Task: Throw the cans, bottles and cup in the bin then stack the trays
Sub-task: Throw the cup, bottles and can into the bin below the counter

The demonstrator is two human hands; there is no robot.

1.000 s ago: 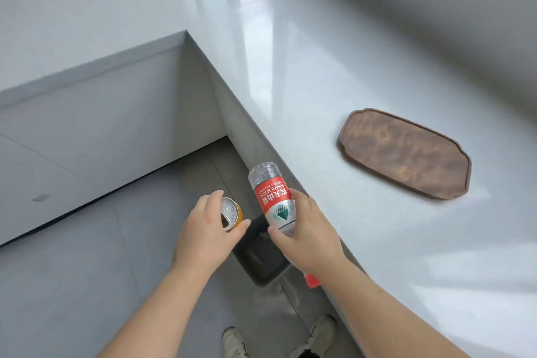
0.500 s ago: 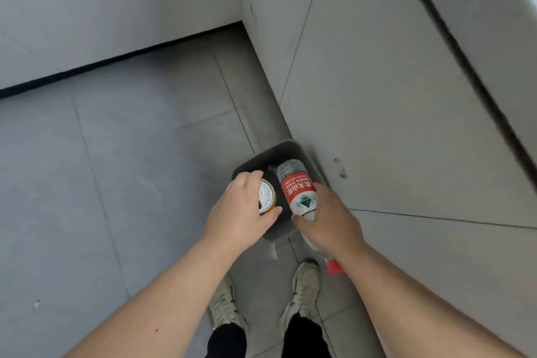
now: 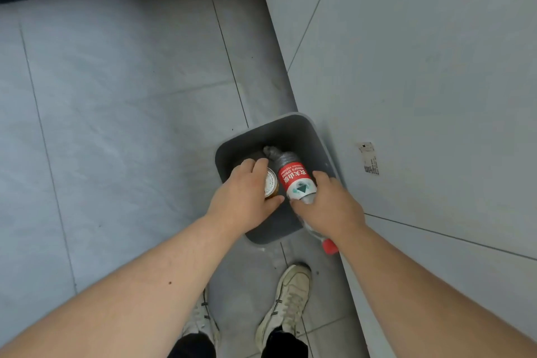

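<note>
A dark grey bin (image 3: 293,131) stands on the floor against the counter's side panel. My left hand (image 3: 244,200) grips an orange can (image 3: 270,185) over the bin's opening, its silver end facing me. My right hand (image 3: 331,206) holds a clear plastic bottle (image 3: 296,180) with a red and white label, lying tilted over the bin with its red cap (image 3: 330,246) pointing back toward me. Another dark object lies inside the bin, partly hidden by the bottle. No tray is in view.
Grey floor tiles (image 3: 116,125) spread to the left. The white counter side panel (image 3: 421,96) rises on the right with a small sticker (image 3: 368,157). My two white shoes (image 3: 287,296) stand just behind the bin.
My view dropped from the countertop and tray down to the floor. Both hands moved forward and down with the can and bottle, from beside the counter edge to over the bin's opening.
</note>
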